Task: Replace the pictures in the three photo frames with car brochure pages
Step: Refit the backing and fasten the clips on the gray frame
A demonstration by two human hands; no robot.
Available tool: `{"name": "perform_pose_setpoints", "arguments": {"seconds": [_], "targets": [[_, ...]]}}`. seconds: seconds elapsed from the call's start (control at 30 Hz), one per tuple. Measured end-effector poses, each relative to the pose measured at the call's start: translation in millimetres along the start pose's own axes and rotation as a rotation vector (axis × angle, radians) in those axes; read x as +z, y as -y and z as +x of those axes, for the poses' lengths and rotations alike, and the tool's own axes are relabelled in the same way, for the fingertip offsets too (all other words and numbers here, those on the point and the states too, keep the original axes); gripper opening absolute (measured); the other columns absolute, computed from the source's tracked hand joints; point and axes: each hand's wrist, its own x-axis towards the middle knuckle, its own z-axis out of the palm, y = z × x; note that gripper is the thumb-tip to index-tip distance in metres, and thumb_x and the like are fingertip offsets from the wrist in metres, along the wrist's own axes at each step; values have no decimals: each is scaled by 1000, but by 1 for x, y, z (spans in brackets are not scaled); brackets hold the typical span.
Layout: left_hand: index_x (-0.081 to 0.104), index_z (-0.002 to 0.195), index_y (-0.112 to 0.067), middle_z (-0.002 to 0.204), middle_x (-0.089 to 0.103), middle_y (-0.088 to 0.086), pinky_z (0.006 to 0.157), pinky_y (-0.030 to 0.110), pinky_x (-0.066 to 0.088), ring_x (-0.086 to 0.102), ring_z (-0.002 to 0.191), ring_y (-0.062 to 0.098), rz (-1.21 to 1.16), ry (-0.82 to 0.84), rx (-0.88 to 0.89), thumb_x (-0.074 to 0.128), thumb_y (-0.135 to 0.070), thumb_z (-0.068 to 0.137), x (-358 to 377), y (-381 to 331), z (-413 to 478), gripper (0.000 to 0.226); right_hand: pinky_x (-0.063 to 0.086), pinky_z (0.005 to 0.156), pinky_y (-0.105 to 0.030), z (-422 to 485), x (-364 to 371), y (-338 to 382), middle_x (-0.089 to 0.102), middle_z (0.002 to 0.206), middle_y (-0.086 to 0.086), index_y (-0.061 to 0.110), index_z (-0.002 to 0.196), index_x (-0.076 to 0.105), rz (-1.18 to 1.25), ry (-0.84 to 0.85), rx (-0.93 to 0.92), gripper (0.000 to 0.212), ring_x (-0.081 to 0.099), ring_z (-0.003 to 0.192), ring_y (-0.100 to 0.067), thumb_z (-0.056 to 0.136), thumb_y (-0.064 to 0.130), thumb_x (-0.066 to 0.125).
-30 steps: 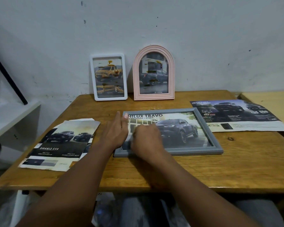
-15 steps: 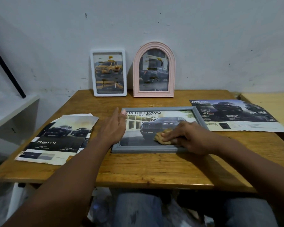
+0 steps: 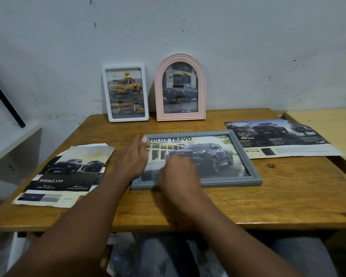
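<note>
A grey photo frame (image 3: 246, 177) lies flat on the wooden table (image 3: 268, 198), holding a "Hilux Travo" page with a dark pickup. My left hand (image 3: 133, 158) rests flat against the frame's left edge, fingers straight. My right hand (image 3: 179, 172) is blurred over the lower left of the glass, fingers curled; the small cloth under it is hidden. A white frame (image 3: 105, 92) with a yellow pickup page and a pink arched frame (image 3: 159, 86) with a dark pickup page stand against the wall.
Torn brochure pages (image 3: 68, 172) lie at the table's left front, overhanging the edge. Another brochure sheet (image 3: 278, 136) lies at the right, reaching onto a lighter second table (image 3: 328, 120). A white shelf (image 3: 12, 140) stands at the left.
My right hand swept from the right side of the glass back to its lower left. The cloth seen under its fingers is now covered. My left hand stayed on the frame's left edge.
</note>
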Motion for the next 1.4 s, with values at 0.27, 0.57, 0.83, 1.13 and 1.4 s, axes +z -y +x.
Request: {"name": "perform_pose_setpoints", "arguments": {"seconds": [0.27, 0.57, 0.83, 1.13, 1.4], "targets": [[43, 148, -22, 150, 51, 8, 109, 54, 38, 47, 135, 31, 22, -9, 25, 6, -75, 94, -1, 2, 2, 85, 47, 80, -24, 18, -5, -36, 69, 100, 7, 22, 111, 74, 128, 282, -485, 22, 56, 89, -11, 97, 19, 58], [31, 156, -19, 153, 46, 15, 109, 49, 36, 45, 138, 34, 169, 20, 38, 15, -60, 105, -3, -5, -2, 68, 49, 79, -37, 4, -80, -173, 71, 94, 6, 23, 101, 78, -107, 189, -456, 18, 56, 89, -16, 92, 15, 66], [44, 136, -24, 127, 65, 9, 90, 50, 52, 61, 106, 26, 300, 94, 72, 21, -64, 101, -7, -10, 7, 58, 49, 70, -26, -15, -94, -194, 72, 93, 9, 21, 100, 75, 185, -30, -177, 20, 64, 86, -13, 97, 11, 58], [25, 159, -29, 165, 28, 3, 123, 47, 19, 17, 154, 24, 276, 180, 322, 35, -61, 101, 32, -89, -12, 67, 39, 58, -26, 61, -118, -200, 64, 81, -11, 5, 95, 63, 1568, -42, 695, 26, 55, 61, -20, 102, 22, 45], [13, 162, -28, 169, 16, -2, 125, 46, 13, 7, 156, 16, 282, 305, 336, 24, -66, 101, 73, -94, -22, 72, 42, 82, -30, 115, -74, -194, 69, 105, -7, 11, 110, 71, -36, -115, 26, 26, 60, 97, -28, 95, 10, 50]]}}
